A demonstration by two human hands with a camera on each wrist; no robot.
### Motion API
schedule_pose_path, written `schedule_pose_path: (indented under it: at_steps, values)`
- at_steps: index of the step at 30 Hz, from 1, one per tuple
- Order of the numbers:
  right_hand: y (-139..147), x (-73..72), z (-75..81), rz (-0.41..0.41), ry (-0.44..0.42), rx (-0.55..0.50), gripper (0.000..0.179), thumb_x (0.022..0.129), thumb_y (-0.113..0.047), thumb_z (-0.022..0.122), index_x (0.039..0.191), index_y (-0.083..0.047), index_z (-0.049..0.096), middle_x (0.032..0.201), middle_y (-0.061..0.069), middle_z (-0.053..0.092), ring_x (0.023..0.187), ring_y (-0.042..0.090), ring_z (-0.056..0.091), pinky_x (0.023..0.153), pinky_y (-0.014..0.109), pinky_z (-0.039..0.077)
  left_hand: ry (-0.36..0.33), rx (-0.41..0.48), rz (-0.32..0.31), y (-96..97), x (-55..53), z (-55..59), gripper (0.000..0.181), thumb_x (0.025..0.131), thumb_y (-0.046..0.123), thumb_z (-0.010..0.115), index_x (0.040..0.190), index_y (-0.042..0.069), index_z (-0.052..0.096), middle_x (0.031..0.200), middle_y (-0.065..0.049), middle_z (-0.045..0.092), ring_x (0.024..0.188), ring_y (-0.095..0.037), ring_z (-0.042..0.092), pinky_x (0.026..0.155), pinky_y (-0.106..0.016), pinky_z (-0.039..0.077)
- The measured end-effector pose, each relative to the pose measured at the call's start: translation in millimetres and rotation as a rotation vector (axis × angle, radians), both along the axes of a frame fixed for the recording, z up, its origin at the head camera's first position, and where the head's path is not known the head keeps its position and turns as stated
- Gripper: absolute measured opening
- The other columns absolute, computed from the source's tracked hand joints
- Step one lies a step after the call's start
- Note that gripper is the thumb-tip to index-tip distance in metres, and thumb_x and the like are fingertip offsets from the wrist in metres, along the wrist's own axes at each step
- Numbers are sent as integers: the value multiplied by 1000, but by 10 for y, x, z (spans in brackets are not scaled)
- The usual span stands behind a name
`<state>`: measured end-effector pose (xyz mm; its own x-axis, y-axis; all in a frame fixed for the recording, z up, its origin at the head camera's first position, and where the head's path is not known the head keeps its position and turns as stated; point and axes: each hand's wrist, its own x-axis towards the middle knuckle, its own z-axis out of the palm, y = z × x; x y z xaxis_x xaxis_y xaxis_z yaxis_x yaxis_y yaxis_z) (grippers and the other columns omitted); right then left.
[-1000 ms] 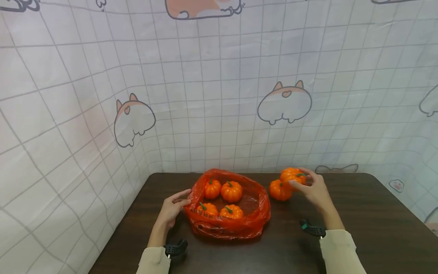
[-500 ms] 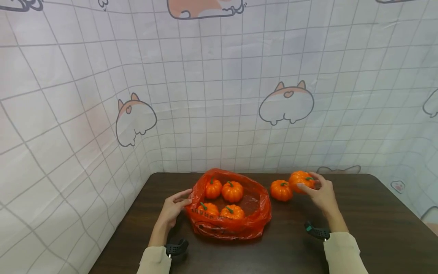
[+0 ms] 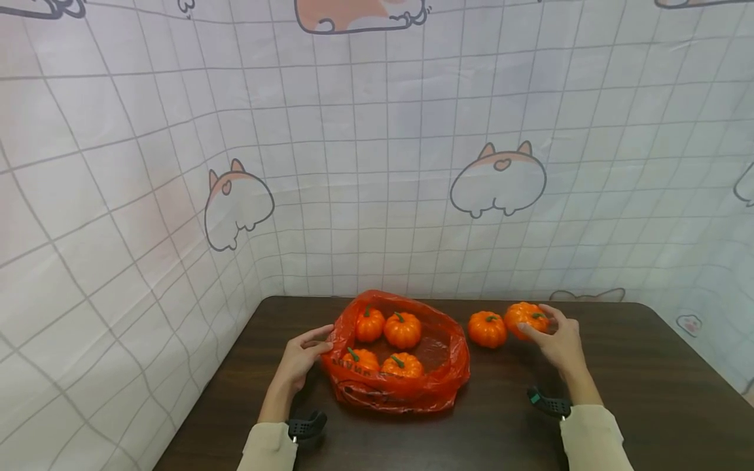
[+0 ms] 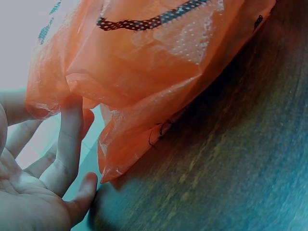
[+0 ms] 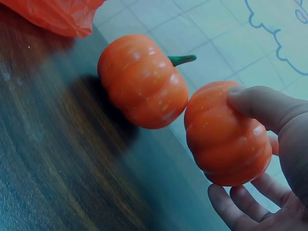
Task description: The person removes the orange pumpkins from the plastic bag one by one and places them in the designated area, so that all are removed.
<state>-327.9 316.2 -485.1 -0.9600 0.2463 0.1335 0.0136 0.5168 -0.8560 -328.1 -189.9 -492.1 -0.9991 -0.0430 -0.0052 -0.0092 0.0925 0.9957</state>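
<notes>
- Head view: a crinkled red plastic bag (image 3: 412,394) sits mouth-up on the dark brown wood-grained table (image 3: 648,392); four round, ribbed orange pumpkins (image 3: 403,331) with green stems lie inside it.
- Left hand (image 3: 297,363), at the bag's nine o'clock: thumb and finger pinch its rim.
- Right hand (image 3: 562,341), between two and three o'clock from the bag: thumb and fingers clamped round a fifth pumpkin (image 3: 521,316), likewise orange and ribbed.
- Sixth pumpkin (image 3: 487,330), same orange ribbed kind: just beside the held one, at its nine o'clock.
- White gridded sheet (image 3: 383,229) printed with cartoon animals: behind the table, at twelve o'clock.
</notes>
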Motion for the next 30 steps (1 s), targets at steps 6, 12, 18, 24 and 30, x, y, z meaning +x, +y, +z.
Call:
schedule_pose_path:
  at_steps: [6,12,18,24,30]
  values:
    - [38,-15,-56,-13,-4,10,84,93,-44,73,156,-2,37,144,34,27,123,45,43,92,50,45,2,-4,2,-6,-3,-10,43,94,7,71,136,8,67,109,-15,73,91,-15,68,78,-31,55]
    - [78,-13,-93,-5,-32,25,86,94,-45,72,157,-1,34,144,37,26,123,48,41,96,57,42,-5,-13,7,-2,-6,-13,42,93,8,72,134,9,68,108,-14,73,91,-15,68,77,-30,55]
    - [87,-12,-138,1,-34,40,85,94,-41,73,157,0,34,144,38,26,123,50,41,99,59,40,-5,-18,4,-5,-6,-22,41,93,9,71,134,10,69,109,-13,73,92,-15,67,78,-29,55]
    - [83,-16,-161,-2,-41,58,83,93,-38,75,156,1,35,143,39,26,122,51,40,101,61,38,-9,-12,9,-15,-20,-48,40,93,7,71,132,11,70,107,-12,73,92,-16,67,77,-30,55]
    - [80,-18,-165,1,-47,72,83,93,-36,75,156,1,35,143,39,25,124,52,39,105,63,36,-4,-15,8,-13,-32,-50,39,92,7,71,131,12,71,107,-12,73,93,-17,68,79,-31,55]
